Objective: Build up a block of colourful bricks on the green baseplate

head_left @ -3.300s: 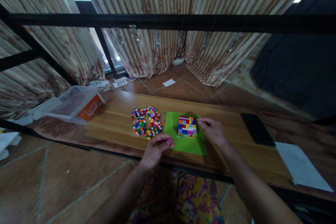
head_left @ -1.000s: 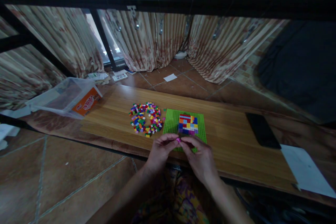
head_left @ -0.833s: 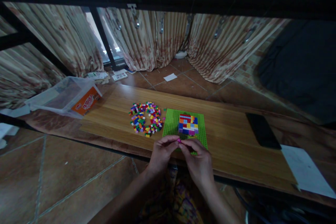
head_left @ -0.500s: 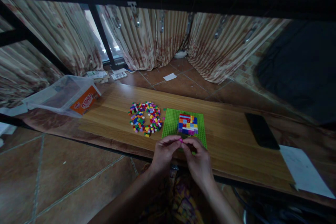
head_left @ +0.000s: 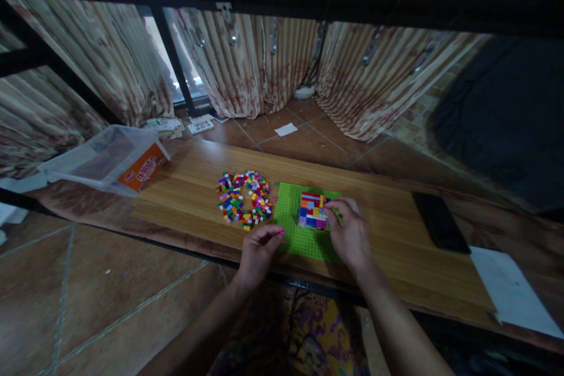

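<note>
A green baseplate (head_left: pixel 291 229) lies on the wooden board (head_left: pixel 388 229) and carries a multicoloured block of small bricks (head_left: pixel 312 211). My right hand (head_left: pixel 350 234) has its fingers curled and pinched at the block's right top corner; what they pinch is hidden. My left hand (head_left: pixel 258 249) rests at the plate's near left corner, fingertips closed on a small pink brick (head_left: pixel 281 232). A ring-shaped pile of loose coloured bricks (head_left: pixel 244 200) lies left of the plate.
A clear plastic box with an orange label (head_left: pixel 112 158) sits at the board's left end. A black phone (head_left: pixel 440 223) and a white sheet (head_left: pixel 513 294) lie to the right. A black frame bar (head_left: pixel 282 0) crosses overhead; curtains hang behind.
My hands, pinching the pink brick together at the plate's near edge, have parted. The right hand moved up to the block's right corner; the left drew back left with the pink brick.
</note>
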A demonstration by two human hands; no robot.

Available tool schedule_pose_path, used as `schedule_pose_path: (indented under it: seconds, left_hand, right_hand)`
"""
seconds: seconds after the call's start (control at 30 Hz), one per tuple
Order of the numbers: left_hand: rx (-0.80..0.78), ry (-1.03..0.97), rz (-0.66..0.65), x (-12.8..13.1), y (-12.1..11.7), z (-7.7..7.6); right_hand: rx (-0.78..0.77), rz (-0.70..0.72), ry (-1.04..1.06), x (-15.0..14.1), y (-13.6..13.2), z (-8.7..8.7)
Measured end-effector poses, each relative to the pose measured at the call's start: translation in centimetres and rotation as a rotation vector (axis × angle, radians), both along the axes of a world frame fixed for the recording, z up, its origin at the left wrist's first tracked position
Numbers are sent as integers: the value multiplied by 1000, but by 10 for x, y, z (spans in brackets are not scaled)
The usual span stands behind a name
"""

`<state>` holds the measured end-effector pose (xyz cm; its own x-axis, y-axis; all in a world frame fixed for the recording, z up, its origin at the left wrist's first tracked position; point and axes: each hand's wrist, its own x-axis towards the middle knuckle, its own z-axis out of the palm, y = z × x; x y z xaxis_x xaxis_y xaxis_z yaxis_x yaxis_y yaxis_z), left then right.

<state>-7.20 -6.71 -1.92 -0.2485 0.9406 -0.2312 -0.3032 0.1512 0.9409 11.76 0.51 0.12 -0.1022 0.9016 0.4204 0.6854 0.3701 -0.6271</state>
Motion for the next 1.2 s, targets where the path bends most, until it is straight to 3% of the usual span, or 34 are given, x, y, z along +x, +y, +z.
schedule_pose_path:
  seconds: [0.23,0.83,1.2]
  left_hand:
    - [10,97,-60,-19,-9,-4]
    - [-68,3,-73,-17,-10,-3]
    - [-53,-7,-85,-17,-9,-2]
  right_hand:
    - [69,60,-84,-4,18,-12]
    - [146,-7,-24,-5,18,-29]
    - [214,15,-315,-7,8,-29]
